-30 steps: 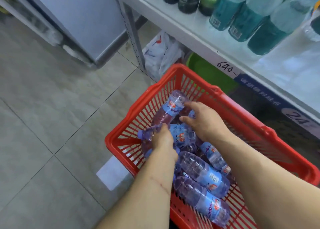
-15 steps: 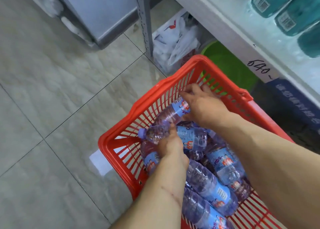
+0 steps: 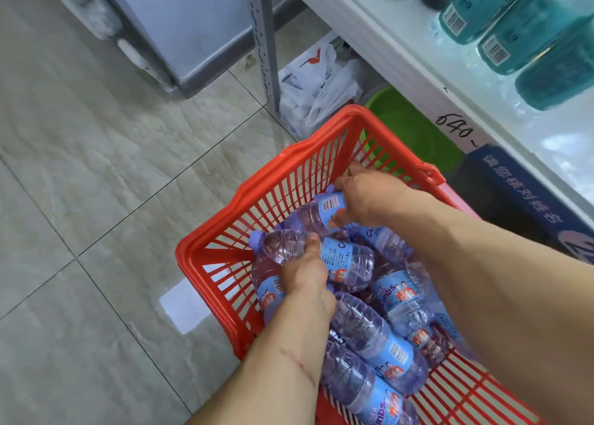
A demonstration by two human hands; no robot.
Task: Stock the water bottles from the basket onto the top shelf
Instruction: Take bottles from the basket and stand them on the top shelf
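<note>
We have both hands down in the red basket (image 3: 225, 248), which sits on the tiled floor (image 3: 96, 199) below the shelf (image 3: 401, 58). Our left hand (image 3: 305, 273) is curled round a bottle (image 3: 340, 260) lying crosswise on the pile, thumb near its shoulder. Our right hand (image 3: 363, 196) wraps the labelled middle of a second bottle (image 3: 308, 214) by the far wall. The other bottles (image 3: 379, 338) lie loose and overlapping beneath.

The risks, as we judge them: the thin, ribbed plastic looks slippery and may squash, so a one-handed grip near the middle could let a bottle tip and drop on the lift. Pulling two from a heap may roll their neighbours. The shelf edge juts just over the basket, so a bottle raised straight up could knock it or the teal bottles (image 3: 514, 23) already standing there.
</note>
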